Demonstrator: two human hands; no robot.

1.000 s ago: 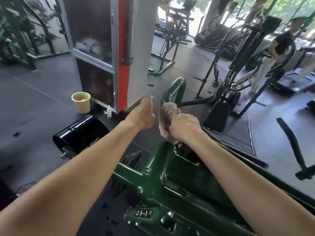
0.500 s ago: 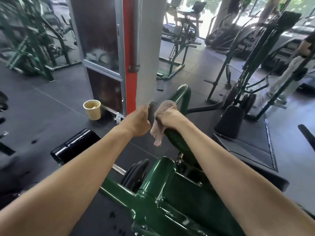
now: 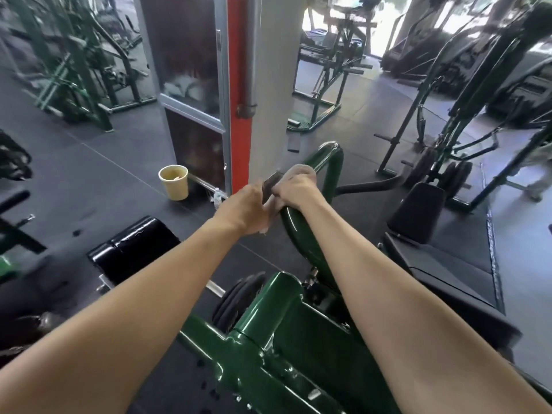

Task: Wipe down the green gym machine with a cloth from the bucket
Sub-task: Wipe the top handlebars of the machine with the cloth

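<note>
The green gym machine (image 3: 286,339) fills the lower middle of the view, and its curved green tube (image 3: 331,165) rises away from me. My right hand (image 3: 294,191) presses a pale pinkish cloth (image 3: 301,171) onto that tube, fingers closed over it. My left hand (image 3: 243,210) is right beside it, fist closed around a dark grip (image 3: 270,182) that sticks out from the tube. A yellow bucket (image 3: 174,182) stands on the floor to the left, by the pillar.
A white and red pillar (image 3: 263,85) with a glass cabinet stands straight ahead. A black roller pad (image 3: 134,249) lies low on the left. A small bottle (image 3: 217,198) sits near the bucket. Other gym machines (image 3: 442,138) stand on the right and far left.
My right hand has slid the cloth up the green tube, away from me. My left hand has come closer to it and now closes on the dark grip. My view has moved forward.
</note>
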